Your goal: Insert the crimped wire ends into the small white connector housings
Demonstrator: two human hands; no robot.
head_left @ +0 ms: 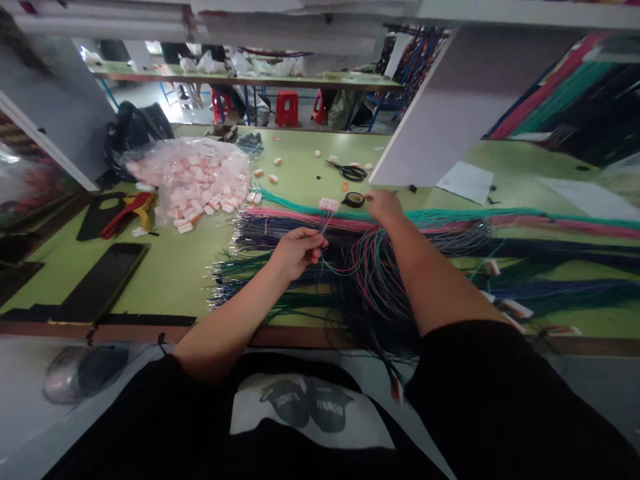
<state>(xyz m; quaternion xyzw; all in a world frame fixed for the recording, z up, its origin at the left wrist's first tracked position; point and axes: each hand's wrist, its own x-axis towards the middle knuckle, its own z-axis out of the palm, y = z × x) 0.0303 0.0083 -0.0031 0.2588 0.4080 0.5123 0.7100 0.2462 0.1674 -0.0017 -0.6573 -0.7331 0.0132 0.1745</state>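
Observation:
My left hand [300,252] pinches a few thin wires [324,230] just below a white connector housing [329,204], which stands above the fingertips. My right hand [385,207] is closed beside a roll of black tape [354,199], its fingertips by the roll's right side. Whatever those fingers grip, if anything, is too small to make out. Beneath both hands lie bundles of pink wires [280,219], green wires [445,215] and dark wires [250,230], with bare metal terminals at their left ends. Looped wires [383,280] hang between my arms toward the table's front edge.
A clear bag of white and orange connectors [200,180] sits at the left. Red-and-yellow pliers [131,212] and a black phone [100,283] lie nearby. Black scissors [350,172] rest behind the tape. A grey upright panel [440,113] stands at the right.

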